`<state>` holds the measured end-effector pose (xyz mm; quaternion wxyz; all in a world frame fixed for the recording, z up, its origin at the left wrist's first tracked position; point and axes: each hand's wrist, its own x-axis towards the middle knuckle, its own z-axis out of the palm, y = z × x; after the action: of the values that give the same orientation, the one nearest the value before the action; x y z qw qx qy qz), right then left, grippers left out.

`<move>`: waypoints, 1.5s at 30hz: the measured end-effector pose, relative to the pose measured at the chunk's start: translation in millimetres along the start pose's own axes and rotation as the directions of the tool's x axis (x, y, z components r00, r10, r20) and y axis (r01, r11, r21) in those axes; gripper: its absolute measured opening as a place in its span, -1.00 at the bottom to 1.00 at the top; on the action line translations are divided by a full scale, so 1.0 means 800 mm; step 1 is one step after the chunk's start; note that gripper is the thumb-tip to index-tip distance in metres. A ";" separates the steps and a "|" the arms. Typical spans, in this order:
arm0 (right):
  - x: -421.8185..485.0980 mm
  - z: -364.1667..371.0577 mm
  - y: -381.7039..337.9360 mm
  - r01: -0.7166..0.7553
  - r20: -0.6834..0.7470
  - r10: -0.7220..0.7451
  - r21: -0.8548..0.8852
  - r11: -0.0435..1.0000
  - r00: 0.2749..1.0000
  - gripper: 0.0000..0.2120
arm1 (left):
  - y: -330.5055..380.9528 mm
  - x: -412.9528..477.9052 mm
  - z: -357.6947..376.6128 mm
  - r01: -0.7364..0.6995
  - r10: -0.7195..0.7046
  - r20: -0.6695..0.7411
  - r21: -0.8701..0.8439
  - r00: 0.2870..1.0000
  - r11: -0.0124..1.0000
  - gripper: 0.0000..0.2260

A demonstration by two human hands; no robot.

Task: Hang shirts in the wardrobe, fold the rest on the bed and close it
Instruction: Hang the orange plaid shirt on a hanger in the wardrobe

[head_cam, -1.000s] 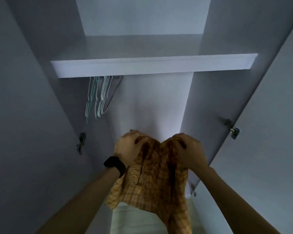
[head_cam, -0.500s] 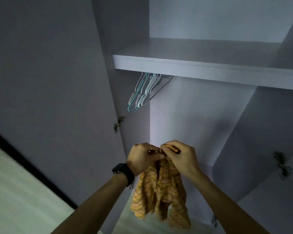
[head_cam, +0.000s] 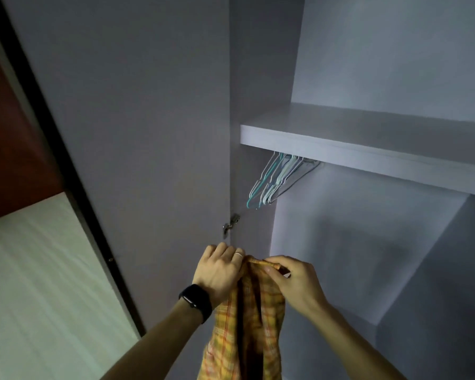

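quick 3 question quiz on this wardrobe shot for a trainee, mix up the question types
1. Pick one: the bunch of thin wire hangers hangs A) under the pale grey shelf, B) on the door, C) on a bed.
2. The left hand and right hand pinch the top of the orange-yellow checked cloth shirt. Which wrist wears the black watch?
3. True or false: the shirt already hangs on a hanger.
Key: 1 A; 2 the left; 3 false.
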<state>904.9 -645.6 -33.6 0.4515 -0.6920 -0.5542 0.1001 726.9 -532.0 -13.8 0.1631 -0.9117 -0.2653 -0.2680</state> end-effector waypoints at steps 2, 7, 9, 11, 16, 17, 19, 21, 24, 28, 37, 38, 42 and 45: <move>0.019 0.003 -0.002 0.047 0.007 -0.047 -0.053 0.997 0.999 -0.83 | -0.015 0.013 -0.002 -0.027 0.024 0.031 0.098 0.999 0.995 -0.88; 0.098 -0.001 0.012 0.002 0.092 0.001 -0.032 0.999 0.996 -0.81 | -0.053 0.063 -0.008 -0.052 0.046 0.028 0.295 0.999 0.954 -0.79; 0.138 -0.006 0.027 -0.111 0.105 0.105 0.056 0.992 0.989 -0.86 | -0.070 0.084 -0.007 -0.064 0.052 0.043 0.363 0.998 0.929 -0.77; 0.186 -0.009 0.050 -0.223 0.055 0.218 0.108 0.969 0.974 -0.91 | -0.086 0.105 0.001 -0.070 0.041 0.074 0.446 0.996 0.892 -0.74; 0.300 0.012 0.118 -0.396 -0.129 0.397 0.032 0.918 0.909 -0.63 | -0.111 0.137 0.035 -0.090 -0.009 0.153 0.627 0.988 0.774 -0.62; 0.315 0.018 0.128 -0.434 -0.153 0.432 0.021 0.901 0.889 -0.54 | -0.117 0.138 0.045 -0.090 -0.031 0.169 0.660 0.985 0.746 -0.57; 0.340 0.030 0.143 -0.491 -0.183 0.482 -0.006 0.871 0.857 -0.39 | -0.128 0.134 0.057 -0.105 -0.080 0.224 0.706 0.971 0.701 -0.54; 0.362 0.043 0.157 -0.525 -0.221 0.511 -0.006 0.851 0.831 -0.35 | -0.137 0.133 0.062 -0.079 -0.076 0.186 0.705 0.980 0.705 -0.59; 0.380 0.068 0.179 -0.534 -0.319 0.500 -0.022 0.845 0.805 -0.50 | -0.152 0.128 0.080 -0.067 -0.031 0.115 0.759 0.993 0.648 -0.51; 0.380 0.075 0.196 -0.497 -0.394 0.440 -0.051 0.866 0.807 -0.62 | -0.162 0.125 0.095 -0.094 -0.019 0.135 0.778 0.991 0.621 -0.43; 0.340 0.036 0.157 -0.561 -0.591 0.422 -0.063 0.825 0.688 -0.57 | -0.154 0.126 0.100 -0.202 0.065 0.216 0.709 0.974 0.675 -0.44; 0.335 0.024 0.145 -0.575 -0.622 0.411 -0.077 0.815 0.666 -0.57 | -0.156 0.125 0.098 -0.213 0.082 0.220 0.680 0.972 0.702 -0.44; 0.310 -0.021 0.111 -0.593 -0.670 0.397 -0.081 0.801 0.627 -0.57 | -0.161 0.123 0.084 -0.329 0.293 0.158 0.583 0.943 0.743 -0.54; 0.270 -0.048 0.094 -0.604 -0.670 0.393 -0.105 0.790 0.630 -0.59 | -0.165 0.117 0.081 -0.514 0.485 0.199 0.499 0.852 0.698 -0.72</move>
<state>1059.1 -478.3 11.2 0.4413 -0.8759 -0.1674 -0.0997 744.2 -359.8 8.6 0.4700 -0.8731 -0.0760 -0.1048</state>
